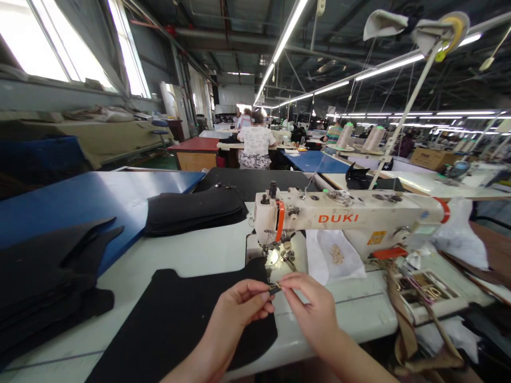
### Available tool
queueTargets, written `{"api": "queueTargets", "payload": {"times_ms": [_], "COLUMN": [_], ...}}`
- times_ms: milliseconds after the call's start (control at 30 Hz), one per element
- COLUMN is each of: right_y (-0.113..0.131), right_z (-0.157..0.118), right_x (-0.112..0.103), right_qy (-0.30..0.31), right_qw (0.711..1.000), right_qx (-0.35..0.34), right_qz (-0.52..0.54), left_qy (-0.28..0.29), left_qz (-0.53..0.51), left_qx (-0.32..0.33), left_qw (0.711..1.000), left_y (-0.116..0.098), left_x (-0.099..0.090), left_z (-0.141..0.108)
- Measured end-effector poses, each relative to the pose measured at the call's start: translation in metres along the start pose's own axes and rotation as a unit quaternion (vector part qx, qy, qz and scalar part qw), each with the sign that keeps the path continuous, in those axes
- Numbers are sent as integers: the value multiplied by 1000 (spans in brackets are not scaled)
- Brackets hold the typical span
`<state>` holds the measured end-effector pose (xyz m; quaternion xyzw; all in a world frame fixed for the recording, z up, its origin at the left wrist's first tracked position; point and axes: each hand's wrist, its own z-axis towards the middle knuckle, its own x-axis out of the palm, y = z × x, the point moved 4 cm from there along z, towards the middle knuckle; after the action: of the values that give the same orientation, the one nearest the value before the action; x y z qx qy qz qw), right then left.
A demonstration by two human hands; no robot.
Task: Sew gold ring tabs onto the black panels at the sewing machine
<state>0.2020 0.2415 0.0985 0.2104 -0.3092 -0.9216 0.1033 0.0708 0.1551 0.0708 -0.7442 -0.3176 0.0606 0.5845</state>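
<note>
A long workshop hall (235, 93) stretches away in front of me, with strip lights (289, 26) running under its dark ceiling and a person in a pale patterned top (256, 141) seated further down, back turned to us. Close by is a pale table (179, 260), and a blue table (99, 191) adjoins it on the left. Across the right part of the pale table stands a white sewing machine (383, 213) marked DUKI, its head end just beyond the hands. A large black panel (167, 314) lies flat in front, one edge reaching the machine's needle area and part of it under the left hand and forearm. Folded black pieces (195, 210) sit in a stack behind it, and another dark pile (48, 282) fills the left side. To the right I see an open tray (431, 295) of small items, and a white sheet (335, 255) with a little heap of tan bits (336, 254) on it. The left hand (237, 306) and the right hand (315, 308) meet before the needle area, fingertips nearly together, both pinching one small dark piece (274, 289). Something thin and light-coloured shows at its right end, too small to make out.
</note>
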Motion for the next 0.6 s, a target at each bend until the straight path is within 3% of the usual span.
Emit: {"api": "queueTargets", "payload": {"times_ms": [167, 433, 600], "right_y": [10, 12, 15], "right_z": [-2, -5, -6], "right_x": [-1, -1, 1], "right_qy": [-1, -11, 14], "right_qw": [998, 996, 983], "right_qx": [-66, -86, -174], "right_qz": [-16, -28, -56], "left_qy": [9, 40, 53], "left_qz": [-80, -139, -146], "left_qx": [-18, -39, -43], "left_qw": [997, 989, 987], "left_y": [2, 8, 7], "left_x": [4, 5, 6], "left_z": [-3, -1, -2]}}
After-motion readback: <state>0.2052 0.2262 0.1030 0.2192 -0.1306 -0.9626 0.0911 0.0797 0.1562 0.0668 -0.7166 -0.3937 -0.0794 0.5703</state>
